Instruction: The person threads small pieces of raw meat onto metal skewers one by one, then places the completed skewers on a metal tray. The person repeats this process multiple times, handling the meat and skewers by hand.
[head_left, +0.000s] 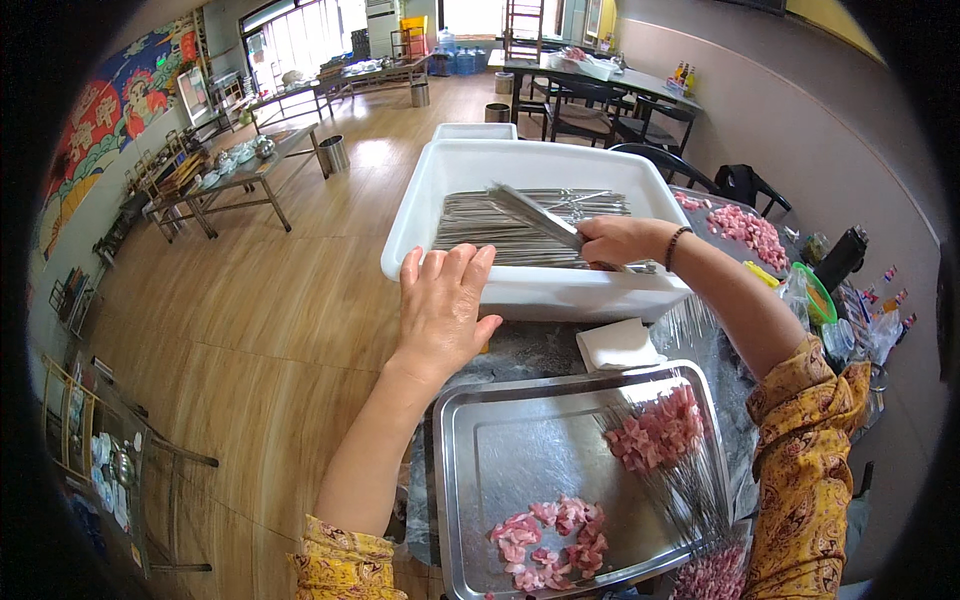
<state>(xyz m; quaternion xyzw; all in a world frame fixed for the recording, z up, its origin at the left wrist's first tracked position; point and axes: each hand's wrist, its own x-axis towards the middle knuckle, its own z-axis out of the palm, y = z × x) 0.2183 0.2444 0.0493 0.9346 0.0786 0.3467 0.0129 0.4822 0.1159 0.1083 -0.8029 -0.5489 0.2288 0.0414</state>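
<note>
My right hand (626, 241) is closed around a bundle of thin metal skewers (536, 214), held slanted inside a white plastic tub (555, 285). More metal skewers (480, 229) lie in a layer on the tub's bottom. My left hand (450, 300) rests with its fingers over the tub's near rim, at the left corner. Nearer to me is a metal tray (480, 450) with loose pieces of raw meat (555, 540) at the bottom and a pile of skewers threaded with meat (660, 431) at the right.
A folded white cloth or paper (619, 345) lies between tub and tray. On the right are another tray with meat pieces (750, 232), a green bowl (817, 296) and a black bottle (840, 259). Tables and chairs stand further off.
</note>
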